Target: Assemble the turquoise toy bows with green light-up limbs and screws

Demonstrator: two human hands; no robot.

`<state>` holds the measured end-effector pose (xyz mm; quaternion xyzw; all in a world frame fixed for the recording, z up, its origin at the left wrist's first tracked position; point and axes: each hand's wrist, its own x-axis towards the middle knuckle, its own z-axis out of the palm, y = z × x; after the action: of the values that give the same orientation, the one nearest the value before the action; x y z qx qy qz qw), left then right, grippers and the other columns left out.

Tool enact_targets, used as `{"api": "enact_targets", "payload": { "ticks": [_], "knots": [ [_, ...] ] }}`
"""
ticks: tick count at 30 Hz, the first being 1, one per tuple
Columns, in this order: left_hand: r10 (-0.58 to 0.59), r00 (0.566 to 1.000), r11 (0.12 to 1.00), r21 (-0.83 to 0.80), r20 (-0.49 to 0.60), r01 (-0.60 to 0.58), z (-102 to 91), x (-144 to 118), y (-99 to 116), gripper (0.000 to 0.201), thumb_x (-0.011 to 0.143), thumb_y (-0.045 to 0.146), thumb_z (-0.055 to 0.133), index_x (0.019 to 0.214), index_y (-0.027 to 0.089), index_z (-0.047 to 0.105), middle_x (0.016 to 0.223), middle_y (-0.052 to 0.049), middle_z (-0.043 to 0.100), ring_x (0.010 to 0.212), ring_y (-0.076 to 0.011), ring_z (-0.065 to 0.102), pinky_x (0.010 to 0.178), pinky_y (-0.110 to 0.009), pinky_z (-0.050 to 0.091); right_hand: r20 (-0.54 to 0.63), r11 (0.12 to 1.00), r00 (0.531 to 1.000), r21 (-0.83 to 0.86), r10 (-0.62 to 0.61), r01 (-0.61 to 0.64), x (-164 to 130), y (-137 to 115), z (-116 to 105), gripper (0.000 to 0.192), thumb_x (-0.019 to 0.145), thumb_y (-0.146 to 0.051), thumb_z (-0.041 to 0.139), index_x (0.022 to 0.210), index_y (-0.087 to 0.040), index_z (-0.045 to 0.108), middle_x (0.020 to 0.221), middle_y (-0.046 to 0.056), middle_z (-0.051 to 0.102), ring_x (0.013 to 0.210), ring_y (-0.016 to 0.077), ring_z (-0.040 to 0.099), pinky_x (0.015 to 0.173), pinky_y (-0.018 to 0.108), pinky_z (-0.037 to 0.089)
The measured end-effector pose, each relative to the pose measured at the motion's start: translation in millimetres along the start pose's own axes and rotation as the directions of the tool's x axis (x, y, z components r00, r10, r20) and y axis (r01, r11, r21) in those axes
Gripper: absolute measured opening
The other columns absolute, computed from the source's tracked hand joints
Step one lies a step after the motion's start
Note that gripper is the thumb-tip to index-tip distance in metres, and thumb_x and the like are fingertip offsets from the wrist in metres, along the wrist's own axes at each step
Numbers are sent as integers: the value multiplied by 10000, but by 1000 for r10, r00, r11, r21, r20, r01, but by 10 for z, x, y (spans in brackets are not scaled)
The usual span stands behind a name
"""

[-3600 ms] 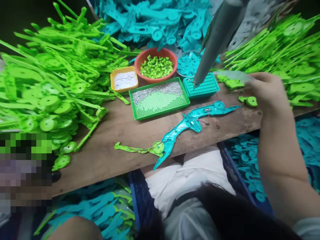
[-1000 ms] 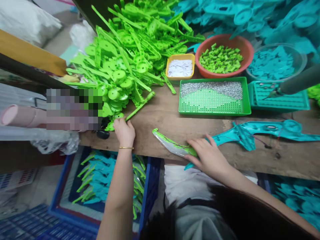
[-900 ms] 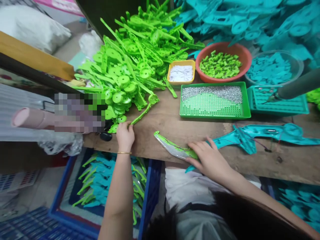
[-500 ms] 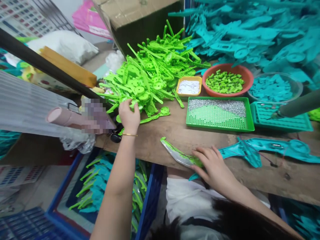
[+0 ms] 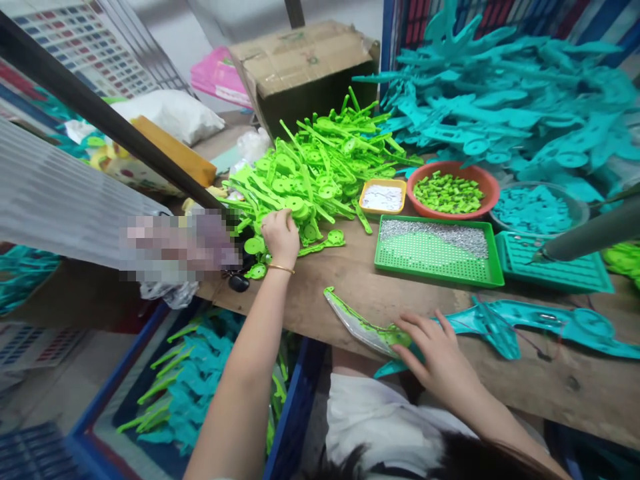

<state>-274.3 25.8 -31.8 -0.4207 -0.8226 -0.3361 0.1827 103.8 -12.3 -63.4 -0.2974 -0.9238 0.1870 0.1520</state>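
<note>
My left hand is at the front of a heap of bright green plastic parts. Its fingers are curled in on a green part, mostly hidden behind the knuckles. My right hand is low over the bench edge, thumb and forefinger around the broad end of a curved green part with a clear blade. The other fingers of that hand are spread. Right of it lies a long turquoise toy half with thin wires and a small metal piece. A turquoise tip pokes out under my right hand.
A green tray holds small silver pieces. Around it stand a yellow dish, a red bowl of green bits and a clear bowl of turquoise bits. Turquoise parts are heaped behind. A blue crate stands below the bench.
My left hand's fingers have closed at the green heap. The right hand stays at the bladed part. The camera view has shifted, so the bench sits lower.
</note>
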Motion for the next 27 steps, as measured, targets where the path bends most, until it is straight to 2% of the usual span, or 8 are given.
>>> {"api": "enact_targets", "payload": {
  "ticks": [5, 10, 14, 16, 18, 21, 24, 27],
  "knots": [
    [-47, 999, 998, 51, -28, 48, -8, -19, 47, 246, 799, 244, 527, 1003, 143, 622, 984, -152, 633, 1020, -313, 553, 944, -467, 382, -8, 1000, 1000, -2, -13, 13, 36, -33, -23, 289, 936, -377, 484, 1150, -221, 599, 1160, 113, 656, 1079, 259, 631, 1052, 654, 303],
    [-63, 998, 998, -14, 16, 63, -72, 233, 50, 194, 786, 299, 586, 913, 161, 634, 945, -130, 637, 989, -296, 574, 938, -457, 410, -30, 1000, 1000, 2, -2, 2, 8, -18, -49, 288, 932, -370, 489, 1142, -221, 616, 1152, 107, 662, 1074, 255, 634, 1060, 648, 305],
    [-101, 981, 984, -160, -168, 74, -411, 228, 87, 201, 872, 309, 506, 915, 150, 621, 899, -79, 644, 856, -201, 607, 834, -362, 486, -58, 996, 998, 79, 33, -28, 41, 37, -145, 260, 923, -368, 503, 1101, -227, 630, 1124, 96, 679, 1073, 252, 639, 1063, 639, 322],
    [-30, 956, 981, -192, -292, -28, -591, -66, 233, 206, 879, 340, 538, 915, 156, 622, 915, -76, 646, 905, -200, 609, 853, -365, 490, -75, 973, 993, 218, 94, -75, 124, -4, -184, 264, 918, -368, 515, 1113, -226, 622, 1096, 93, 692, 1048, 242, 651, 1012, 564, 431],
    [104, 944, 960, -218, -313, -178, -692, -579, 478, 135, 863, 308, 588, 898, 181, 615, 907, -72, 650, 942, -210, 614, 892, -399, 490, -80, 893, 981, 433, 177, -126, 242, -115, -179, 348, 929, -368, 495, 1234, -215, 558, 1161, 114, 668, 1008, 217, 669, 899, 436, 541],
    [262, 959, 887, -364, -111, -285, -682, -1513, 906, 232, 822, 244, 655, 1038, 241, 572, 945, -65, 661, 910, -207, 655, 834, -403, 539, -93, 750, 964, 648, 251, -133, 404, -336, -82, 493, 942, -369, 459, 1406, -211, 403, 1331, 149, 559, 1063, 195, 650, 838, 337, 567],
    [196, 979, 845, -498, -54, -197, -621, -2177, 1182, 359, 844, 225, 623, 1175, 279, 494, 987, -81, 658, 927, -209, 673, 805, -408, 566, -144, 731, 948, 673, 285, -117, 452, -459, 25, 443, 923, -353, 496, 1346, -224, 489, 1297, 119, 578, 1181, 208, 576, 957, 361, 511],
    [88, 994, 812, -582, 65, -34, -629, -2355, 1183, 403, 836, 246, 639, 1204, 279, 478, 1039, -98, 643, 1001, -220, 656, 854, -432, 569, -174, 713, 925, 688, 338, -131, 401, -418, 36, 322, 920, -322, 496, 1209, -228, 604, 1180, 101, 638, 1130, 211, 597, 971, 381, 494]
  ]
}}
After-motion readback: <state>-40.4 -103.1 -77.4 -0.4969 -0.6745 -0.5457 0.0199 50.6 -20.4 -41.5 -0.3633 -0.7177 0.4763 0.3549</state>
